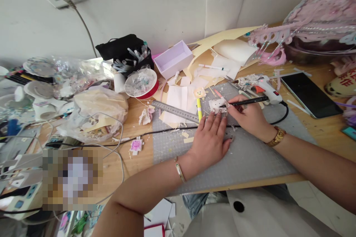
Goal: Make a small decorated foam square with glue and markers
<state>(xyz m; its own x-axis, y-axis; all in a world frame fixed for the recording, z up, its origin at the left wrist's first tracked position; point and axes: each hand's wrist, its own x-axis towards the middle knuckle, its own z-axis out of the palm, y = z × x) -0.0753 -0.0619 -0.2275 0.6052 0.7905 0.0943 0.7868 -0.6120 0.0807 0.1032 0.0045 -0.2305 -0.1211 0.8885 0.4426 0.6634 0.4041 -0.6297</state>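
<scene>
My right hand (pixel 247 116) grips a black pen (pixel 251 100), its tip on a small white piece of paper (pixel 215 105) with dark marks. My left hand (pixel 210 139) lies flat on the grey cutting mat (pixel 250 159), fingers stretched, their tips at the paper's lower edge. A slim pink-tipped stick (pixel 219 94) reaches up by my right fingers; whether they hold it I cannot tell. Left of the paper are a yellow marker (pixel 199 109), a cutout with a drawn smile (pixel 199 92) and a steel ruler (pixel 175 110).
A white glue gun (pixel 271 87) lies beyond my right hand, near a phone (pixel 311 94). Its black cable crosses the mat. Further back stand a lilac box (pixel 174 59) and a black pen bag (pixel 125 53). Plastic bags (pixel 94 111) and cords crowd the left.
</scene>
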